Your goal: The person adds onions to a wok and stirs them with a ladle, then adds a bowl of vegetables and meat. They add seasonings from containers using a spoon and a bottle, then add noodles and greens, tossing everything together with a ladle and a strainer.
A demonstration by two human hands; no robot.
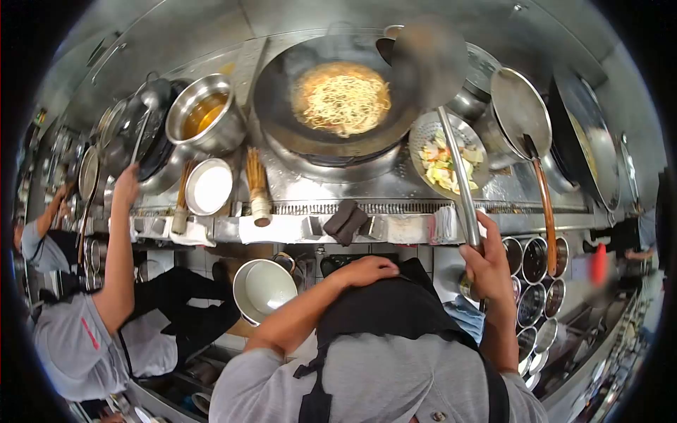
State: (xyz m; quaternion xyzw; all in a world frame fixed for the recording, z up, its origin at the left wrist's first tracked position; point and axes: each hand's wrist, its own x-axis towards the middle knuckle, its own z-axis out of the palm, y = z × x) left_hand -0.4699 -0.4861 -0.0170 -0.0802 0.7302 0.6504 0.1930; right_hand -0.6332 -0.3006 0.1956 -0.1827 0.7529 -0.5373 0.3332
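Noodles (347, 103) lie in reddish-brown liquid in a large black wok (275, 106) on the stove. My right hand (488, 255) is closed round the end of a long metal handle (457, 169), which runs up to a blurred round tool head (431, 67) above the wok's right edge. Beside the wok, a perforated strainer (421, 134) holds cut vegetables (443, 166). Against the black apron at my waist rests my left hand (370, 271), fingers together; whether anything is under them is hidden. A folded dark cloth (345, 221) lies on the stove's front edge.
Left of the wok stand a pot of amber liquid (185, 116), a white-filled bowl (209, 187) and bamboo brushes (258, 201). A white bucket (243, 296) is below. A co-worker (77, 338) at left holds a ladle. Rightward are a sieve (520, 106) and another wok (599, 148).
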